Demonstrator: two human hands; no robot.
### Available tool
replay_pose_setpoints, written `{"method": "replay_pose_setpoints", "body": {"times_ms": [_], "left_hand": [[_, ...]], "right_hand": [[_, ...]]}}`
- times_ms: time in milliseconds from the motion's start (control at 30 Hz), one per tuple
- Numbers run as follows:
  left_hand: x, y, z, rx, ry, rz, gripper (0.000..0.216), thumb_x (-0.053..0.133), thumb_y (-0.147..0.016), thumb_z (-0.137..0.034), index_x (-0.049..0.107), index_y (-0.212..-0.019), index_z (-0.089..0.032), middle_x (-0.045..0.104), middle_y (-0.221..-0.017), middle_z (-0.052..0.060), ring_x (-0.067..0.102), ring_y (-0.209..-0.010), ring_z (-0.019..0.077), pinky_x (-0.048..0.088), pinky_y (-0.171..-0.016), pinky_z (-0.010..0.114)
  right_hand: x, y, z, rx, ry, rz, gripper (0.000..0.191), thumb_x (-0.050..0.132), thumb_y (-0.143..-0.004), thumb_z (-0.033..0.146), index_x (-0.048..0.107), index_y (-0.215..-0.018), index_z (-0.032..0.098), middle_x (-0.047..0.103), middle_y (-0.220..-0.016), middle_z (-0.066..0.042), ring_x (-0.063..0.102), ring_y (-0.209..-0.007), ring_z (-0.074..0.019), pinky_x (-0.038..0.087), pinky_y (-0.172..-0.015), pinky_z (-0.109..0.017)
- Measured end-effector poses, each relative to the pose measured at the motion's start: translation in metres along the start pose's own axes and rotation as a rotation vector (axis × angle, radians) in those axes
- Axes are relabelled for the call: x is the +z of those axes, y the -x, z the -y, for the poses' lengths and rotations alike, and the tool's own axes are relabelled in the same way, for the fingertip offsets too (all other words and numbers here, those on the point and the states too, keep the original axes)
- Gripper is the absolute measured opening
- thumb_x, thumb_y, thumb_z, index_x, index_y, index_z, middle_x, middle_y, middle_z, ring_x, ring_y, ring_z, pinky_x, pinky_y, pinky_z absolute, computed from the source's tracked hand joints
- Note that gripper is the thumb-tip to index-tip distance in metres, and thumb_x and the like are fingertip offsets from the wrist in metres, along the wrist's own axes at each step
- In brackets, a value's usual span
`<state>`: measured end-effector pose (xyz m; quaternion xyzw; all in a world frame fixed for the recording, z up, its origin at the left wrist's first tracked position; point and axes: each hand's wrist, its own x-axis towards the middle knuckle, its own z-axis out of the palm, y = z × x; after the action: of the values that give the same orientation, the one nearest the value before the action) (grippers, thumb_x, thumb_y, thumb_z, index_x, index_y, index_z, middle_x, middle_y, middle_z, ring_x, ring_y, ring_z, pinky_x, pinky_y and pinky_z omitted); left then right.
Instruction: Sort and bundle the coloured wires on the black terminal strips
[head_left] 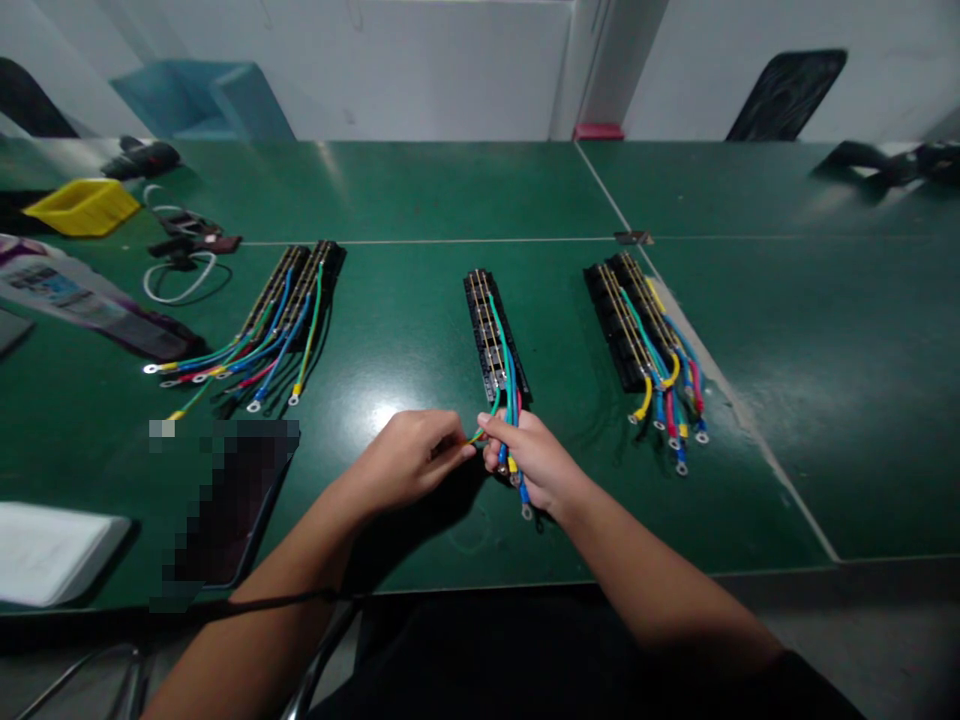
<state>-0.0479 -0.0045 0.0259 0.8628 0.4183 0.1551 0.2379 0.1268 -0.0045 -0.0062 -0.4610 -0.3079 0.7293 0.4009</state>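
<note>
A black terminal block (486, 330) with brass-coloured strips lies in the middle of the green table, its coloured wires running toward me. My right hand (534, 455) is closed around the bundle of wires (511, 385); several ring terminals (526, 512) stick out below its fingers. Between the fingertips of my left hand (420, 455) is the end of a green wire (493, 405), pinched just left of the bundle. The tip of that wire is hidden by the fingers.
Wired terminal blocks lie in a left group (296, 290) and a right group (622, 320). At left are a phone (240, 510), a white box (56, 555), a purple-and-white package (82, 300), a yellow bin (86, 207) and a cable (180, 290). Chairs stand behind the table (420, 190).
</note>
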Motion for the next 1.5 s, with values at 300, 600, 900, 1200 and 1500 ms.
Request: {"method": "replay_pose_setpoints", "body": {"times_ms": [300,600,900,1200,1500], "left_hand": [[-0.0001,0.0002,0.0001,0.021,-0.007,0.024,0.021,0.048,-0.093,-0.029,0.052,-0.077,-0.015,0.053,-0.066,-0.001,0.045,-0.058,0.0097,0.030,-0.055,0.022],[0.0012,0.0000,0.0017,0.023,-0.033,0.038,0.023,0.045,-0.094,-0.029,0.051,-0.076,-0.016,0.052,-0.066,-0.001,0.044,-0.057,0.0100,0.029,-0.055,0.023],[0.0012,-0.0012,0.0006,0.009,-0.015,0.032,0.020,0.052,-0.090,-0.030,0.053,-0.077,-0.015,0.056,-0.067,-0.001,0.047,-0.058,0.0097,0.031,-0.055,0.022],[-0.0005,-0.0004,-0.0002,0.054,-0.053,0.044,0.026,0.042,-0.095,-0.030,0.052,-0.075,-0.015,0.051,-0.064,-0.001,0.044,-0.056,0.0099,0.030,-0.055,0.023],[0.0018,-0.0017,0.0017,0.022,-0.005,0.028,0.020,0.052,-0.090,-0.029,0.053,-0.076,-0.015,0.056,-0.066,-0.001,0.047,-0.057,0.0092,0.031,-0.055,0.021]], "right_hand": [[0.0003,0.0001,0.0007,0.004,0.011,-0.001,0.023,0.063,-0.079,0.029,0.047,-0.067,0.018,0.050,-0.043,0.005,0.047,-0.038,-0.0079,0.037,-0.040,-0.019],[-0.0017,-0.0011,-0.0019,0.000,-0.023,0.013,0.024,0.065,-0.078,0.030,0.046,-0.068,0.019,0.050,-0.044,0.006,0.047,-0.038,-0.0080,0.037,-0.040,-0.020],[-0.0030,-0.0018,-0.0031,-0.006,-0.003,0.020,0.023,0.064,-0.078,0.030,0.046,-0.069,0.019,0.051,-0.043,0.006,0.047,-0.038,-0.0081,0.036,-0.041,-0.019],[0.0002,0.0012,0.0015,0.008,0.006,-0.003,0.026,0.066,-0.077,0.031,0.046,-0.068,0.019,0.050,-0.044,0.006,0.048,-0.038,-0.0075,0.037,-0.040,-0.018],[0.0005,0.0009,0.0011,0.009,-0.014,0.000,0.027,0.068,-0.075,0.031,0.046,-0.067,0.019,0.049,-0.044,0.006,0.048,-0.038,-0.0075,0.037,-0.039,-0.018]]}}
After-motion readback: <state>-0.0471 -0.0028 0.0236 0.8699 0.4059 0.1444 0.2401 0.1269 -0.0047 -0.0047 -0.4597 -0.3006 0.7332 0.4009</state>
